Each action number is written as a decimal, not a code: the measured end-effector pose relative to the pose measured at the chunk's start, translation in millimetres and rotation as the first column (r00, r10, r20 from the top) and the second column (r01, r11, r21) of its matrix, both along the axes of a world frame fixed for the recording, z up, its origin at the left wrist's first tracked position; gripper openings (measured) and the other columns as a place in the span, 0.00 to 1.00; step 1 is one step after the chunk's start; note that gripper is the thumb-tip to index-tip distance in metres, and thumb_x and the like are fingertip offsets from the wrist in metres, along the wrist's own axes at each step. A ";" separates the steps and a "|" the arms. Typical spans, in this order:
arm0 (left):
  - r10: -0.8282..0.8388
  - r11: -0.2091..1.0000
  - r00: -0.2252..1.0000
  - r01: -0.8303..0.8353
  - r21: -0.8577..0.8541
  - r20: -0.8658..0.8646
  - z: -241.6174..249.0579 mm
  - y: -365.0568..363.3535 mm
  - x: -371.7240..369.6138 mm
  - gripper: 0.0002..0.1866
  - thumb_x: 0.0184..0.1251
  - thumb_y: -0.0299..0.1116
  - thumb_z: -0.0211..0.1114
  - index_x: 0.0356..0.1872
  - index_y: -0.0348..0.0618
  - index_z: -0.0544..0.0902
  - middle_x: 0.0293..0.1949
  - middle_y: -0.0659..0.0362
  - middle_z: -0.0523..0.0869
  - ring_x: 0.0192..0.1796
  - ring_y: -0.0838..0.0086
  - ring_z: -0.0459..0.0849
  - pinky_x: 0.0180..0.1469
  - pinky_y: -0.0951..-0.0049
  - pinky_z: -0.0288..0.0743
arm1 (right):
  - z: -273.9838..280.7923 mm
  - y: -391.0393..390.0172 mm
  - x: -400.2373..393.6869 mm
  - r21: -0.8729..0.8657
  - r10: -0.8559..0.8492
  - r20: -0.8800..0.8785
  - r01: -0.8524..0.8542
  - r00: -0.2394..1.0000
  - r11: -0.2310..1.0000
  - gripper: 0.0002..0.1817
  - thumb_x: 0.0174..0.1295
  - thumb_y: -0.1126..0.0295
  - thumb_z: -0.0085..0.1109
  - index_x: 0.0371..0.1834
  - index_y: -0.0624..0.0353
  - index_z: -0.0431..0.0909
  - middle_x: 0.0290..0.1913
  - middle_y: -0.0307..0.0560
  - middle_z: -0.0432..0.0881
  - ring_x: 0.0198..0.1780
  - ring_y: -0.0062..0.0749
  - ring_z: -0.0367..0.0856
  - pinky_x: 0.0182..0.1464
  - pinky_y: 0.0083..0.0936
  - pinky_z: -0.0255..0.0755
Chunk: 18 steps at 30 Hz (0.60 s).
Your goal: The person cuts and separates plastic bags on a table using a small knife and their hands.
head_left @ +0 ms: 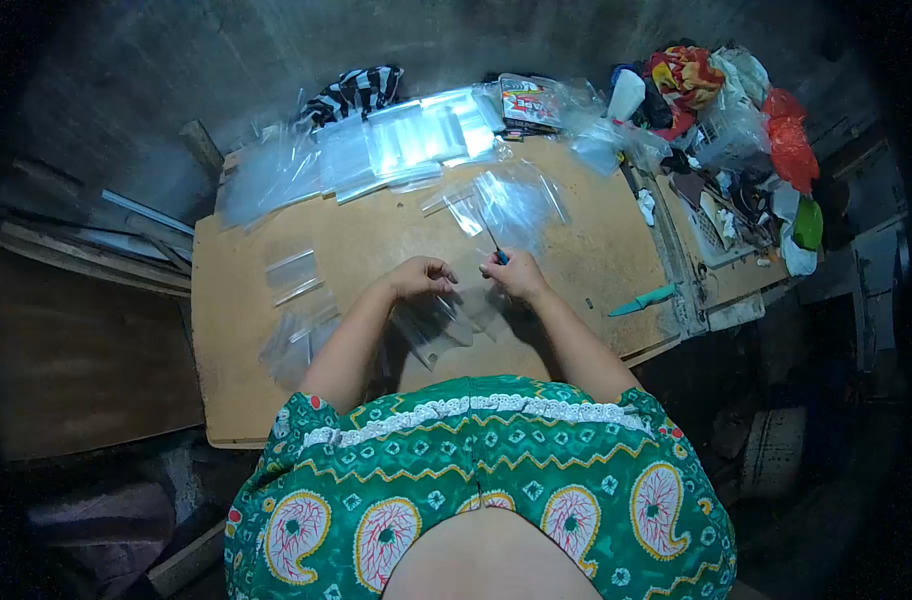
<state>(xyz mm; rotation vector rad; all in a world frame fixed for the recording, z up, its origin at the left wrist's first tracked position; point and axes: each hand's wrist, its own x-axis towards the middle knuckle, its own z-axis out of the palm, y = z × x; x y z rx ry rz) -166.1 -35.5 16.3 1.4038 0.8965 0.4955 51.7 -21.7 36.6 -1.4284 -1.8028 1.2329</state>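
Observation:
My left hand (426, 276) is over the middle of the board, its fingers curled in, apparently pinching the edge of a clear plastic bag (434, 325). The bag is transparent, so its outline is hard to follow. My right hand (518, 274) is closed round a slim tool (501, 256) with a blue handle; its thin dark shaft or blade points away from me and slightly left. Just beyond that tip lies a loose heap of clear plastic bags (521, 205). Left of my left forearm are more clear bags (294, 275).
Stacked clear plastic sheets (411, 140) cover the back of the wooden board (576, 240), beside a printed box (529, 102). A turquoise knife (643, 300) rests at the right edge. Farther right are a cluttered tray (711, 225), a red plastic bag (791, 140) and bundled cloth (686, 75).

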 end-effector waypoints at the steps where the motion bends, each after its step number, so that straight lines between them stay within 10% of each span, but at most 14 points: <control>1: 0.004 1.000 1.000 -0.004 -0.002 0.001 -1.3 0.2 -1.5 0.12 0.50 0.28 0.62 0.37 0.39 0.76 0.30 0.64 0.78 0.31 0.81 0.75 0.35 0.80 0.70 | -0.3 -0.7 -1.0 -0.002 0.004 0.001 -0.004 1.000 1.000 0.10 0.45 0.65 0.60 0.18 0.60 0.75 0.15 0.37 0.73 0.17 0.18 0.67 0.21 0.20 0.62; 7: 0.036 0.996 0.986 -0.021 -0.090 0.160 9.3 -3.7 3.8 0.11 0.52 0.34 0.61 0.34 0.39 0.77 0.28 0.61 0.79 0.30 0.82 0.75 0.32 0.82 0.69 | 0.7 -4.3 -2.2 0.023 -0.061 -0.019 0.061 0.998 0.998 0.11 0.44 0.64 0.60 0.18 0.60 0.75 0.15 0.39 0.74 0.18 0.21 0.69 0.22 0.22 0.63; 18: 0.252 0.967 0.967 -0.251 0.033 -0.039 -4.8 -3.5 11.5 0.09 0.53 0.34 0.60 0.25 0.38 0.78 0.21 0.63 0.78 0.22 0.83 0.73 0.27 0.82 0.67 | 4.1 -6.8 -2.0 0.092 -0.091 0.097 0.082 0.991 0.992 0.12 0.43 0.62 0.60 0.20 0.61 0.76 0.19 0.44 0.77 0.21 0.26 0.74 0.26 0.24 0.67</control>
